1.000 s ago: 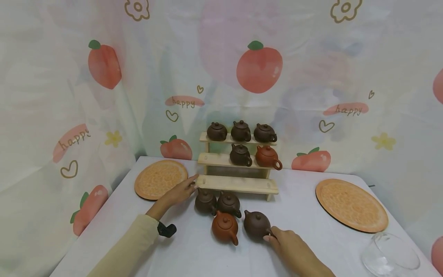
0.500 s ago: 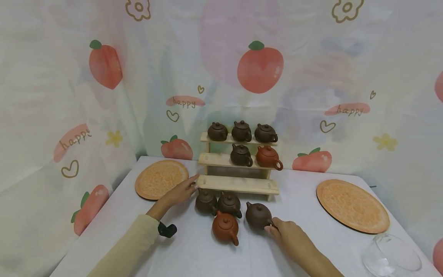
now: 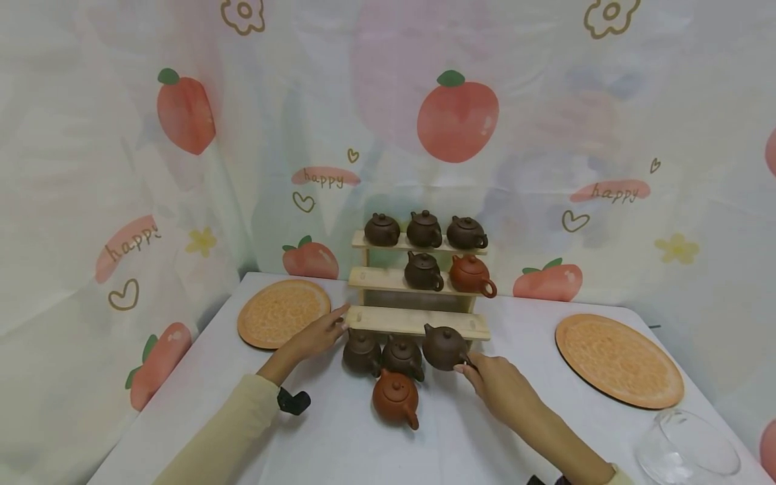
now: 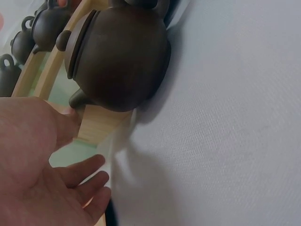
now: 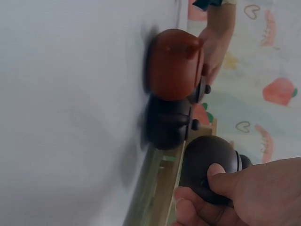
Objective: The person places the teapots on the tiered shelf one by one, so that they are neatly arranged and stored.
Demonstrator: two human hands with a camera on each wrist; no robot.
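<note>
My right hand [image 3: 500, 387] pinches the handle of a dark brown teapot [image 3: 445, 348], which is lifted off the table in front of the right part of the wooden rack's lowest step [image 3: 400, 321]. In the right wrist view, thumb and fingers close on the handle of this teapot [image 5: 207, 162]. My left hand [image 3: 315, 337] reaches to the left end of that step, fingers extended, holding nothing. Beside it stand two dark teapots, one at the left [image 3: 362, 353] and one to its right [image 3: 402, 357]. A reddish-brown teapot [image 3: 395, 399] stands in front of them.
Three dark teapots line the top step [image 3: 394, 247]; the middle step [image 3: 376, 276] bears a dark teapot [image 3: 423, 271] and a reddish one [image 3: 469, 273]. Round orange mats lie left [image 3: 283, 313] and right [image 3: 618, 360]. A clear glass bowl [image 3: 688, 448] stands at front right.
My right hand has raised the dark teapot from the tabletop and moved it away from me, up toward the lowest step. My left hand stays at the rack's left end.
</note>
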